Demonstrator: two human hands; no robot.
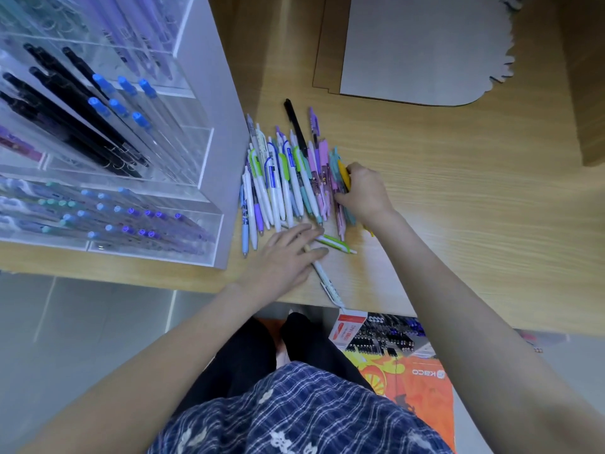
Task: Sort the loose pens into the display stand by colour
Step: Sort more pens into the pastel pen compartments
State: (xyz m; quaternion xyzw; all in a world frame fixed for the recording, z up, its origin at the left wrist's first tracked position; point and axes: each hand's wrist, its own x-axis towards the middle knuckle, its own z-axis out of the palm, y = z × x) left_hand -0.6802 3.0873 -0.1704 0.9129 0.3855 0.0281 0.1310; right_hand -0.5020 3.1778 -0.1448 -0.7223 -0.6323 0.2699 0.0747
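A row of loose pens [288, 181] in white, blue, green, purple, pink and teal lies on the wooden table [458, 204] beside the clear acrylic display stand [108, 152]. The stand holds black, blue and purple pens in separate compartments. My left hand [288, 257] lies flat with straight fingers on a white pen [322, 273] and touches a green-and-white pen [337, 244]. At the right end of the row, my right hand [366, 191] curls its fingers round a yellow pen [343, 175], beside pink and teal pens.
A black pen [294, 122] sticks out at the far end of the row. A pale board [422, 47] lies on the table at the back. Below the table's front edge stands an orange box [402, 365] with several dark pens in it.
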